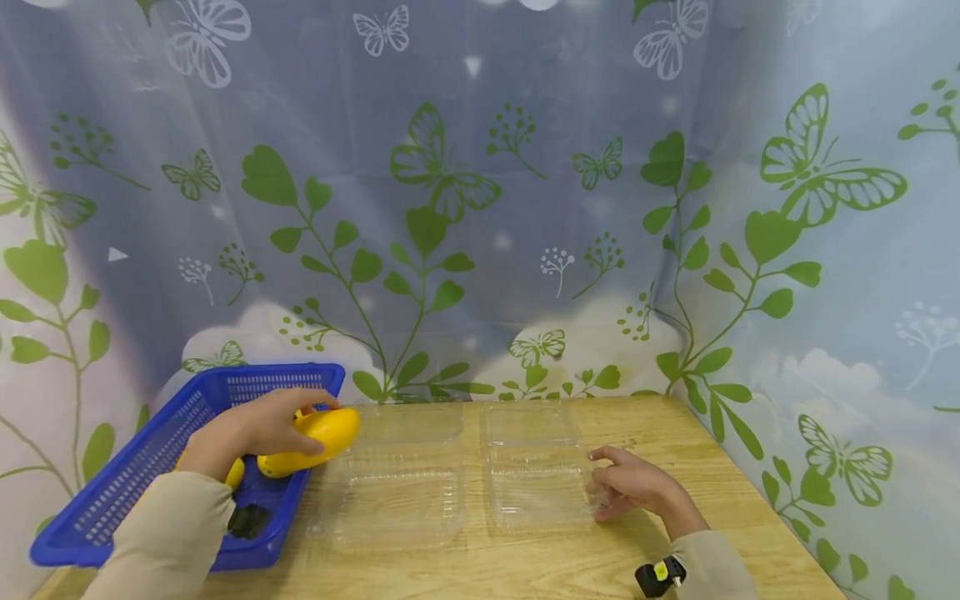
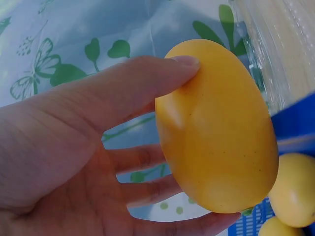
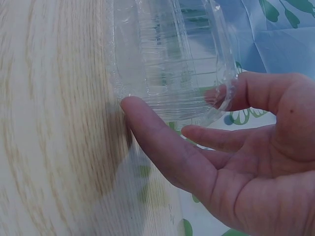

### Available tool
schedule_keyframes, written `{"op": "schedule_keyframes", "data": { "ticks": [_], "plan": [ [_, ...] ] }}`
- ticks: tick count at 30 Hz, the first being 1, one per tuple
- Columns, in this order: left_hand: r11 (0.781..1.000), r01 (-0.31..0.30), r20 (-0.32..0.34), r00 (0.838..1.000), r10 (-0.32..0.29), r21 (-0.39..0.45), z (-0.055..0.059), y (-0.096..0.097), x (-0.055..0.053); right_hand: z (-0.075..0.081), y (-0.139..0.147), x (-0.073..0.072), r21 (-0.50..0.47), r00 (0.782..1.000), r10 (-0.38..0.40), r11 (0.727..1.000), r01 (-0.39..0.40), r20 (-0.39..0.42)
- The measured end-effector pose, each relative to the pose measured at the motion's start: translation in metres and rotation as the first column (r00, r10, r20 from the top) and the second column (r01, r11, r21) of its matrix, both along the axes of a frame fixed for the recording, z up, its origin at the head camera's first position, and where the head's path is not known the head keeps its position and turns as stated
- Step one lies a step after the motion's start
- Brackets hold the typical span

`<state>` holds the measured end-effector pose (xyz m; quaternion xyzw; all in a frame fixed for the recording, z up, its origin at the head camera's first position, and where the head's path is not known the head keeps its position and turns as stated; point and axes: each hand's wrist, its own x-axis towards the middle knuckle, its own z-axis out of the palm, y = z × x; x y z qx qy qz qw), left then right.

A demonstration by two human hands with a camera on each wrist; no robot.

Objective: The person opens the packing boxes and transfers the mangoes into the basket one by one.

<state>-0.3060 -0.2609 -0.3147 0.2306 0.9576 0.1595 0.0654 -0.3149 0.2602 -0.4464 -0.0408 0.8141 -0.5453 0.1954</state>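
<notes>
In the head view my left hand (image 1: 281, 425) holds a yellow mango (image 1: 330, 433) above the right rim of a blue plastic basket (image 1: 277, 533). The left wrist view shows the thumb on the upper part of the mango (image 2: 221, 132) and fingers beneath and behind it. More yellow mangoes (image 2: 295, 189) lie in the basket. My right hand (image 1: 630, 483) is at the right side of an open clear plastic container (image 1: 536, 483). In the right wrist view its thumb and index finger lightly hold the container's end (image 3: 167, 98); the index fingertip shows through the plastic.
A second open clear container (image 1: 397, 508) lies left of the first, close to the basket, on the wood-grain table (image 1: 420, 575). A patterned curtain (image 1: 480, 250) with leaves and butterflies hangs behind the table and along its sides.
</notes>
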Motion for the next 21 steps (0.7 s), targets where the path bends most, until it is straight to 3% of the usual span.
{"op": "schedule_keyframes", "data": {
  "ticks": [8,16,21],
  "plan": [
    [1.000,-0.018,0.006,1.000,0.018,-0.001,0.002,-0.015,0.002,0.001,-0.001,0.001,0.004,1.000,0.008,1.000,-0.008,-0.006],
    [0.996,-0.043,-0.005,0.999,0.043,-0.073,0.000,-0.031,0.000,0.000,0.000,0.000,0.002,1.000,0.009,1.000,-0.009,-0.003],
    [0.995,-0.063,0.000,0.998,0.064,-0.072,-0.002,-0.042,0.000,0.001,0.000,0.001,0.001,1.000,0.017,1.000,-0.017,-0.012]
  ]
}}
